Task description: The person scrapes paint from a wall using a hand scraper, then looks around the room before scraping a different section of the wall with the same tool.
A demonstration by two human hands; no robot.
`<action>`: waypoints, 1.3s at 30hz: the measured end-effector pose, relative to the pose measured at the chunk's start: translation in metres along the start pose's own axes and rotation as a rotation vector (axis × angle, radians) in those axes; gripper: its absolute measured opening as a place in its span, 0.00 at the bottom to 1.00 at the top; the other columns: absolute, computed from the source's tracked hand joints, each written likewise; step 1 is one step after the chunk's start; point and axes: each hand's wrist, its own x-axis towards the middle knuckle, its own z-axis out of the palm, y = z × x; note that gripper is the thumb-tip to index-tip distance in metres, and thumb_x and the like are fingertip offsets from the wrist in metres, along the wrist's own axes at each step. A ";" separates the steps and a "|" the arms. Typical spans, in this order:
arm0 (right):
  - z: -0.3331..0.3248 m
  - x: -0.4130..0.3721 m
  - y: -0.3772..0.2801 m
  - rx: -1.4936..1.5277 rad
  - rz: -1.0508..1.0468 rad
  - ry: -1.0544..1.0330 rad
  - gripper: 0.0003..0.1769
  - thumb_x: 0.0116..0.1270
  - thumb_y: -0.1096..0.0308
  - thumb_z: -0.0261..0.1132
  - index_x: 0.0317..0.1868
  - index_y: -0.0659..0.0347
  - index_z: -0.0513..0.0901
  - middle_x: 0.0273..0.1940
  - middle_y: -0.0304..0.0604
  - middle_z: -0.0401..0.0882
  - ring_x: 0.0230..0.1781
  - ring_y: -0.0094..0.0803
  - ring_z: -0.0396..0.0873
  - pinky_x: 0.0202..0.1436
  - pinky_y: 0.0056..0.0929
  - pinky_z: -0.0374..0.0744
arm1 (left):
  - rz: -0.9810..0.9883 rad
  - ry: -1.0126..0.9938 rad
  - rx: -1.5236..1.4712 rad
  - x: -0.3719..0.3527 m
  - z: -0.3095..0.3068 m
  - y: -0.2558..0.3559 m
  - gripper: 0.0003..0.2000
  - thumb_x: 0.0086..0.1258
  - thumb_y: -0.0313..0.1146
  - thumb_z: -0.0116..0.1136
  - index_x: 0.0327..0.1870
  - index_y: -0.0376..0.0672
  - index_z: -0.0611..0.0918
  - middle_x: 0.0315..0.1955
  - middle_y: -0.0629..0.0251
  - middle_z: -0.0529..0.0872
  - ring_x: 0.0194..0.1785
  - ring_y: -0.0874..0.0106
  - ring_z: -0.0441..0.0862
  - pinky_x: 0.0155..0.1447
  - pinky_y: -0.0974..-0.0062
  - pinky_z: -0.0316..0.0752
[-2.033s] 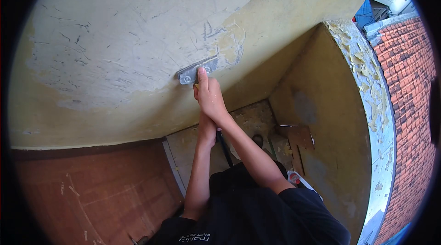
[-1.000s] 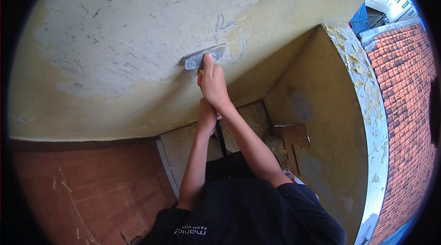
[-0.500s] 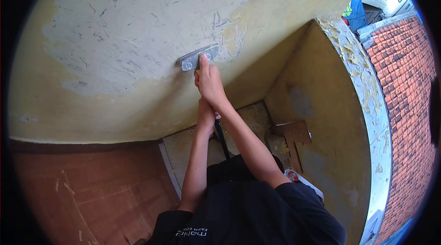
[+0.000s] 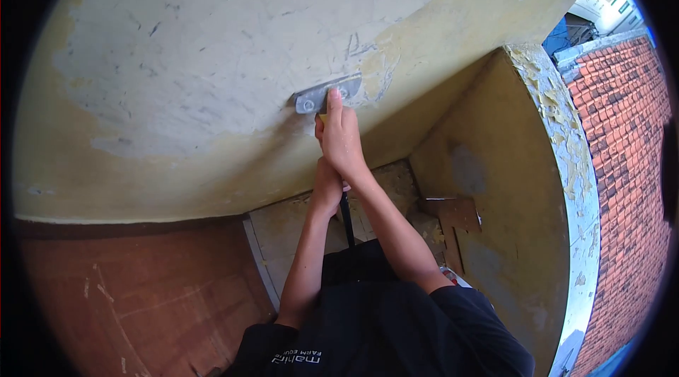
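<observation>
A wide metal scraper [image 4: 322, 97] lies with its blade against the yellowish wall [image 4: 283, 140], at the lower edge of a pale, scuffed patch [image 4: 212, 51]. My right hand [image 4: 344, 142] is closed around its grip just below the blade, thumb stretched up onto the metal. Below it, my left hand [image 4: 327, 184] wraps the lower part of the long handle, touching the right wrist. A black length of the handle [image 4: 347, 221] shows under both hands and runs down toward my shirt. Most of the grip is hidden by my fingers.
To the right stands a low wall with flaking paint on its top edge [image 4: 555, 115], and beyond it a tiled roof [image 4: 626, 158]. A brown board [image 4: 460, 218] leans in the corner. At lower left is a reddish-brown surface [image 4: 155, 292], beside floor tiles [image 4: 276, 239].
Both hands and the scraper sit farther right and slightly lower in the picture, partly because the view has shifted. Against the wall marks, the blade has slid slightly upward. Both grips are unchanged.
</observation>
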 end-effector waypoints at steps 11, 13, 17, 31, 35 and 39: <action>-0.005 -0.001 0.008 -0.047 0.005 -0.027 0.41 0.81 0.43 0.36 0.12 0.63 0.66 0.10 0.36 0.61 0.13 0.26 0.62 0.21 0.31 0.63 | 0.050 0.058 0.024 -0.012 0.017 0.020 0.12 0.77 0.39 0.44 0.37 0.41 0.76 0.20 0.77 0.72 0.19 0.86 0.66 0.21 0.81 0.57; -0.004 -0.001 0.012 -0.044 -0.015 -0.016 0.41 0.81 0.42 0.36 0.12 0.61 0.64 0.10 0.33 0.59 0.13 0.22 0.59 0.19 0.27 0.61 | -0.015 0.053 -0.035 -0.013 0.016 0.020 0.12 0.77 0.38 0.44 0.36 0.42 0.75 0.20 0.78 0.70 0.19 0.86 0.65 0.21 0.81 0.56; -0.008 -0.003 0.015 -0.052 0.045 -0.046 0.42 0.81 0.44 0.37 0.13 0.66 0.68 0.11 0.41 0.64 0.14 0.30 0.65 0.23 0.35 0.67 | -0.083 0.035 0.028 -0.013 0.010 0.007 0.11 0.77 0.37 0.44 0.35 0.43 0.74 0.19 0.78 0.70 0.18 0.86 0.63 0.20 0.81 0.54; -0.005 0.001 0.008 -0.065 0.013 -0.063 0.41 0.81 0.44 0.37 0.13 0.65 0.68 0.10 0.39 0.63 0.13 0.30 0.64 0.22 0.34 0.65 | 0.014 0.091 0.046 -0.009 0.010 0.008 0.10 0.77 0.38 0.47 0.39 0.41 0.76 0.25 0.76 0.73 0.23 0.86 0.67 0.23 0.81 0.59; -0.006 0.002 0.005 -0.112 0.029 -0.061 0.41 0.81 0.47 0.38 0.15 0.69 0.70 0.12 0.48 0.66 0.15 0.38 0.68 0.26 0.42 0.69 | 0.088 0.109 0.077 -0.007 0.014 0.006 0.11 0.77 0.38 0.47 0.43 0.40 0.76 0.28 0.75 0.75 0.26 0.85 0.69 0.25 0.80 0.63; -0.006 0.005 -0.023 -0.072 -0.020 -0.061 0.41 0.81 0.47 0.38 0.15 0.69 0.70 0.12 0.48 0.65 0.15 0.39 0.68 0.26 0.42 0.69 | 0.071 0.063 0.113 -0.007 0.017 0.027 0.13 0.76 0.40 0.48 0.48 0.39 0.75 0.31 0.73 0.77 0.27 0.85 0.71 0.26 0.80 0.64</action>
